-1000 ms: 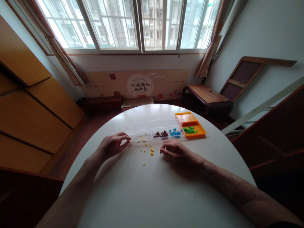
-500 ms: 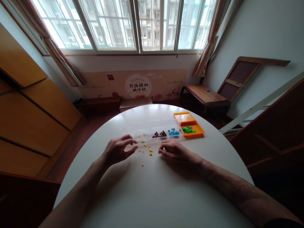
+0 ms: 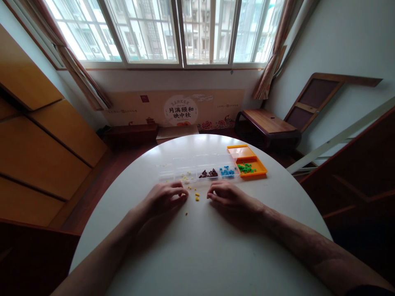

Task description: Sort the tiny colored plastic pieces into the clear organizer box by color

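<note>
Left hand (image 3: 165, 198) fingers curled narrow over yellow beads (image 3: 196, 197) on bench (image 3: 197, 246); right hand (image 3: 228, 196) flat, fingers loose, empty.

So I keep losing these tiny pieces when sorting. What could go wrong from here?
The loose yellow beads lie bare on the smooth white table between the left hand and right hand; a sweep of either could scatter them, perhaps off the round edge. One bead already sits apart, easy to miss. The clear compartment box is open, so a nudge might mix colours.
</note>
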Tool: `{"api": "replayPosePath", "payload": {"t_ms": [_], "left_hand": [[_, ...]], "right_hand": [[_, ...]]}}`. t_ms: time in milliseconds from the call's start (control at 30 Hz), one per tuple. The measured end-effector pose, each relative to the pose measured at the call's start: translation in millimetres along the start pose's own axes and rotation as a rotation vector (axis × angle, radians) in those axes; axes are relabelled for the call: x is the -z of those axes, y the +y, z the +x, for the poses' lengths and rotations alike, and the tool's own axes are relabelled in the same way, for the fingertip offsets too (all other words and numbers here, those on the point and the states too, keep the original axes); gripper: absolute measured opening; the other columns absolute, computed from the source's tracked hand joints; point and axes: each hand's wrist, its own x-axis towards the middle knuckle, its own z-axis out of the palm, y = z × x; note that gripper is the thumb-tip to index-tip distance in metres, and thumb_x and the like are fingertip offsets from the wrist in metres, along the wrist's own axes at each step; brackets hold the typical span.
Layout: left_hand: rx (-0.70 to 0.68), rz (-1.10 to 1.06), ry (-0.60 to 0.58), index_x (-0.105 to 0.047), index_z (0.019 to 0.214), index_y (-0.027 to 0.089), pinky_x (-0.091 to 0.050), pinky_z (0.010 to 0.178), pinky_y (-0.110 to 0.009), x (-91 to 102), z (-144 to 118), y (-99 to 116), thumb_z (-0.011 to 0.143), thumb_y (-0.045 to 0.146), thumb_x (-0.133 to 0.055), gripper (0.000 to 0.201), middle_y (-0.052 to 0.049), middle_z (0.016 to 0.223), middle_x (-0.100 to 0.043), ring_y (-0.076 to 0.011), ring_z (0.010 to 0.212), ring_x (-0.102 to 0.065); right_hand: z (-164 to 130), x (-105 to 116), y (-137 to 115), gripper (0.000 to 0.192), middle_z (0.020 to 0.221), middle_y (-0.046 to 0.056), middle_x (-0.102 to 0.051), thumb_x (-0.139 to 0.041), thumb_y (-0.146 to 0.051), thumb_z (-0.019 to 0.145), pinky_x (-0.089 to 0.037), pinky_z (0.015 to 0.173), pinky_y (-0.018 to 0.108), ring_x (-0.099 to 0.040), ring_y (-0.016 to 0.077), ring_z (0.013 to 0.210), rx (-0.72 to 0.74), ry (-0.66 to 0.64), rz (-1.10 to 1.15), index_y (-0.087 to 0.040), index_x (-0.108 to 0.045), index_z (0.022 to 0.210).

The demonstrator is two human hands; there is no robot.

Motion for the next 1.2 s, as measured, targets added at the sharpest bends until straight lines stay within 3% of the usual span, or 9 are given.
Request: {"api": "replayPosePath", "payload": {"t_ms": [133, 233, 367, 500, 600, 767, 967, 1200], "left_hand": [[-0.036, 0.021, 0.006, -0.08, 0.097, 0.025, -0.053, 0.069, -0.022, -2.3, 0.6, -0.6, 0.107, 0.027, -0.058, 0.024, -0.003, 0.097, -0.08, -0.0126, 0.075, -0.072], [-0.024, 0.089, 0.075, -0.078, 0.095, 0.024, -0.051, 0.068, -0.021, 5.9, -0.2, -3.8, 0.106, 0.026, -0.06, 0.021, -0.002, 0.095, -0.079, -0.0118, 0.075, -0.071], [0.123, 0.22, 0.199, -0.079, 0.094, 0.025, -0.044, 0.06, -0.021, 23.9, -7.7, -19.8, 0.105, 0.032, -0.062, 0.021, 0.001, 0.093, -0.078, -0.0083, 0.061, -0.059], [0.281, 0.288, 0.214, -0.08, 0.095, 0.024, -0.04, 0.057, -0.022, 32.2, -17.1, -38.6, 0.102, 0.033, -0.065, 0.019, 0.001, 0.098, -0.078, -0.0086, 0.062, -0.059], [0.315, 0.272, 0.207, -0.081, 0.102, 0.025, -0.04, 0.057, -0.022, 29.9, -20.1, -44.2, 0.101, 0.034, -0.065, 0.018, 0.001, 0.104, -0.079, -0.0084, 0.061, -0.059], [0.215, 0.148, 0.17, -0.081, 0.1, 0.025, -0.042, 0.059, -0.021, 21.2, -15.6, -32.8, 0.103, 0.033, -0.065, 0.019, 0.001, 0.097, -0.077, -0.0067, 0.057, -0.057], [0.04, -0.001, 0.02, -0.08, 0.102, 0.025, -0.044, 0.058, -0.021, 15.8, -6.8, -12.4, 0.098, 0.035, -0.07, 0.015, 0.0, 0.092, -0.074, -0.0075, 0.057, -0.055], [0.032, 0.017, 0.022, -0.082, 0.103, 0.026, -0.044, 0.06, -0.021, 13.9, -6.7, -12.2, 0.1, 0.037, -0.07, 0.016, 0.0, 0.088, -0.074, -0.0086, 0.061, -0.059]], "right_hand": [[-0.6, -0.1, -1.0, 0.026, 0.089, 0.004, -0.072, -0.064, -0.037, 0.108, -0.05, 0.077, 0.028, -0.063, 0.0156, 0.077, -0.005, 0.003, 0.007, -0.019, -0.078, 0.097], [-2.1, 0.5, -0.3, 0.024, 0.092, 0.005, -0.073, -0.064, -0.035, 0.108, -0.05, 0.079, 0.028, -0.065, 0.016, 0.081, -0.017, -0.004, 0.02, -0.019, -0.078, 0.098], [-3.3, 0.4, 2.0, 0.022, 0.092, 0.004, -0.073, -0.065, -0.034, 0.108, -0.05, 0.079, 0.028, -0.064, 0.016, 0.08, -0.021, -0.009, 0.026, -0.019, -0.077, 0.098], [-3.0, -0.2, 3.5, 0.02, 0.092, 0.004, -0.072, -0.066, -0.033, 0.107, -0.049, 0.078, 0.028, -0.063, 0.0159, 0.08, -0.011, -0.007, 0.02, -0.019, -0.077, 0.098], [-2.5, 0.2, 2.4, 0.02, 0.091, 0.004, -0.071, -0.065, -0.033, 0.107, -0.049, 0.077, 0.028, -0.062, 0.0156, 0.079, -0.005, -0.009, 0.019, -0.019, -0.077, 0.098], [-1.7, 1.4, 0.1, 0.024, 0.09, 0.004, -0.072, -0.065, -0.035, 0.108, -0.049, 0.077, 0.028, -0.061, 0.0151, 0.078, 0.0, -0.011, 0.028, -0.018, -0.076, 0.097], [-2.4, 1.9, 3.3, 0.021, 0.087, 0.003, -0.07, -0.065, -0.033, 0.108, -0.049, 0.077, 0.028, -0.061, 0.015, 0.077, 0.006, -0.01, 0.012, -0.018, -0.077, 0.099], [-2.4, 2.3, 0.7, 0.021, 0.089, 0.003, -0.07, -0.064, -0.033, 0.108, -0.049, 0.076, 0.027, -0.061, 0.0151, 0.079, -0.001, -0.021, 0.028, -0.018, -0.077, 0.1]]}}
